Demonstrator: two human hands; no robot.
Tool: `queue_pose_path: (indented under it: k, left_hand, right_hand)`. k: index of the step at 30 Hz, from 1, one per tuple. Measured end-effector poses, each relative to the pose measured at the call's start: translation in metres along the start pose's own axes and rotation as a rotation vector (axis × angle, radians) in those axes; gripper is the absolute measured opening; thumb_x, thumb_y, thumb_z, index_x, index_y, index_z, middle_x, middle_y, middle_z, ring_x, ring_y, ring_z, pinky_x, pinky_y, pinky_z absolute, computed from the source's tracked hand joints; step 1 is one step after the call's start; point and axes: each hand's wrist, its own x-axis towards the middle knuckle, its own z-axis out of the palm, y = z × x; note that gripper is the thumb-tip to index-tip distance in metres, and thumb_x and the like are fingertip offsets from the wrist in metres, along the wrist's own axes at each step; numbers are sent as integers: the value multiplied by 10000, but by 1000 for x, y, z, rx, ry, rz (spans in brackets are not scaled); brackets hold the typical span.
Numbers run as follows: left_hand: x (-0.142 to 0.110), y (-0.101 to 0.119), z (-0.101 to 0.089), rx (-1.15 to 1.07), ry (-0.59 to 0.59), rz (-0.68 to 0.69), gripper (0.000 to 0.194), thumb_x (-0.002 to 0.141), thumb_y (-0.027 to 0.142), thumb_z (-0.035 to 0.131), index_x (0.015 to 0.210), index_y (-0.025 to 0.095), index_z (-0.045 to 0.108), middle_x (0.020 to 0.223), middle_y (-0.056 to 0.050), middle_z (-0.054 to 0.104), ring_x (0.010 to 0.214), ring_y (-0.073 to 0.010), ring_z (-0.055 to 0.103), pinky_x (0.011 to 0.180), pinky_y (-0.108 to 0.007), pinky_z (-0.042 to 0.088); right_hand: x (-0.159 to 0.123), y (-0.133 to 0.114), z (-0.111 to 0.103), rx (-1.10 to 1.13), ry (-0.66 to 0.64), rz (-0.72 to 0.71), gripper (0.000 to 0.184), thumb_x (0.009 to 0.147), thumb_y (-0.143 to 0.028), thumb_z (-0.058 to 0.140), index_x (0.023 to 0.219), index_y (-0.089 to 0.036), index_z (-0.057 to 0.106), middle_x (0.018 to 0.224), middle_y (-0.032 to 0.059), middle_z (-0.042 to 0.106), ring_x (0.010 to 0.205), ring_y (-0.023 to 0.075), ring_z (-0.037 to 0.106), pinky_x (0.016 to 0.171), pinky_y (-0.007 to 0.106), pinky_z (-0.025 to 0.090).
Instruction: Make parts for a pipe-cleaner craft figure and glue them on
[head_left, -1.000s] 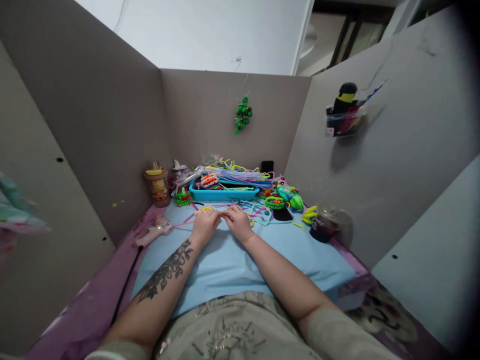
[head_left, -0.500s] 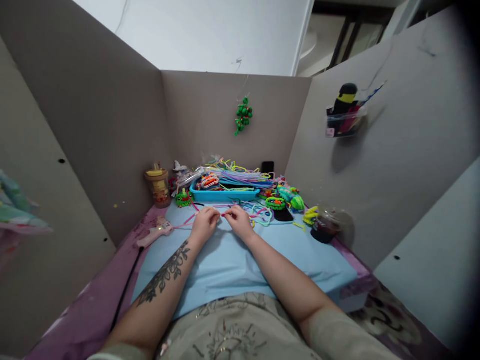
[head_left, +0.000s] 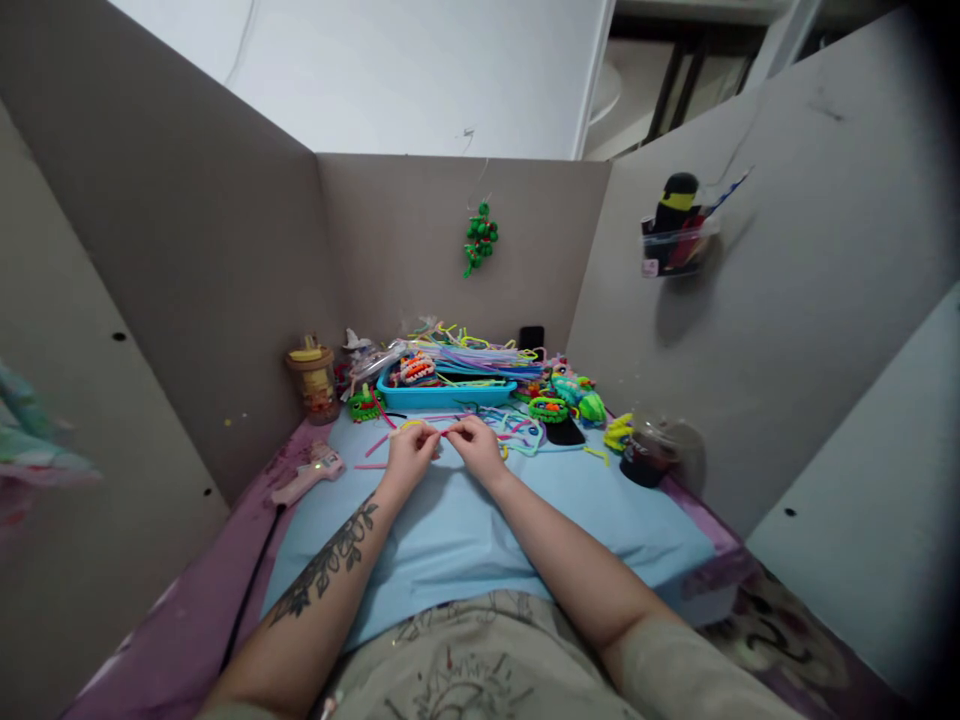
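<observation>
1. Strand of pink (head_left: 444,433), visible only as a short span, bridging two sets of fingertips above the far half of the blue covering (head_left: 450,540).
2. Left hand (head_left: 411,452) in tight: thumb and forefinger together, seemingly clamped on the strand. Right hand (head_left: 475,447) opposite, likewise pinching it; other fingers curled, partly hidden.
3. Probably best worked with light, steady pinches close together, avoiding hard tugs and kinks.
4. Just beyond, loose strands (head_left: 525,432) strewn about: easy snags, so worth keeping clear of. Over at left, pink glue gun (head_left: 307,480), black cord (head_left: 253,590) trailing near.
5. Far side now: blue tray (head_left: 450,397) heaped with bright strands (head_left: 480,357), green figures (head_left: 590,405) at its right, lidded tumbler (head_left: 315,385) at left, dark cup (head_left: 643,465) further right.
6. And the room: grey panels (head_left: 405,230) on three sides, green ornament (head_left: 480,240) hanging at the far one, clear holder (head_left: 680,247) up on the right.
</observation>
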Motion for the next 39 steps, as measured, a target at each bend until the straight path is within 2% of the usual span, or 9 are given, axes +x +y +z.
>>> queue_pose_path:
  k: [9, 14, 19, 22, 24, 27, 31, 34, 39]
  left_hand:
    - [0, 6, 3, -186, -27, -194, 235, 728, 357, 622, 766, 126, 641, 598, -48, 662, 553, -169, 655, 450, -219, 484]
    - [0, 2, 5, -199, -4, -153, 267, 742, 390, 615, 787, 129, 650, 601, -43, 656, 558, -162, 649, 452, -215, 475]
    - [-1, 3, 2, -142, -48, -101, 266, 788, 402, 562, 791, 145, 633, 594, -15, 614, 517, -122, 592, 441, -201, 438]
    - [0, 0, -1, -25, -36, -9, 227, 814, 360, 532, 756, 154, 608, 600, -2, 585, 511, -105, 547, 484, -209, 425]
    - [0, -3, -4, 115, -17, 98, 199, 824, 318, 522, 731, 161, 602, 648, -11, 592, 571, -113, 543, 542, -224, 423]
    - [1, -6, -8, 312, -30, 228, 162, 833, 258, 512, 727, 176, 603, 704, -22, 602, 675, -137, 542, 640, -254, 416]
    - [0, -4, -9, 458, -117, 286, 150, 849, 215, 487, 761, 187, 605, 768, -32, 614, 755, -159, 550, 713, -287, 402]
    - [-3, 0, -9, 502, -163, 290, 156, 864, 203, 463, 839, 189, 616, 848, -52, 625, 819, -172, 561, 749, -306, 399]
    - [-5, 2, -10, 531, -175, 310, 183, 889, 226, 438, 866, 194, 616, 881, -58, 622, 862, -183, 556, 745, -308, 392]
  right_hand:
    - [1, 10, 10, 279, 12, 209, 125, 670, -297, 641, 670, -178, 678, 644, 12, 601, 618, 133, 517, 584, 255, 408]
    - [0, 9, 16, 528, -10, 496, 173, 574, -323, 691, 652, -171, 663, 508, -31, 522, 453, 77, 376, 434, 209, 273]
    - [0, 9, 15, 579, -68, 558, 197, 548, -320, 714, 660, -168, 659, 509, -40, 518, 426, 60, 329, 416, 209, 224]
    - [1, 11, 12, 495, -135, 449, 186, 605, -340, 692, 681, -173, 664, 561, -25, 558, 458, 77, 381, 442, 222, 274]
    - [1, 11, 8, 349, -166, 276, 162, 660, -323, 664, 736, -181, 683, 652, 0, 605, 548, 108, 466, 510, 238, 351]
    - [1, 9, 0, 57, -128, -8, 163, 736, -260, 619, 865, -197, 696, 798, 40, 626, 716, 153, 535, 625, 268, 419]
    - [-1, 7, -9, -223, -128, -275, 153, 819, -192, 555, 887, -213, 690, 858, 65, 621, 863, 192, 546, 789, 325, 433]
    - [-1, 11, -10, -312, -163, -336, 158, 839, -176, 543, 824, -219, 694, 814, 63, 635, 853, 201, 550, 798, 333, 431]
    - [2, 18, -8, -192, -150, -255, 104, 807, -197, 611, 765, -232, 700, 774, 38, 668, 795, 186, 588, 765, 312, 444]
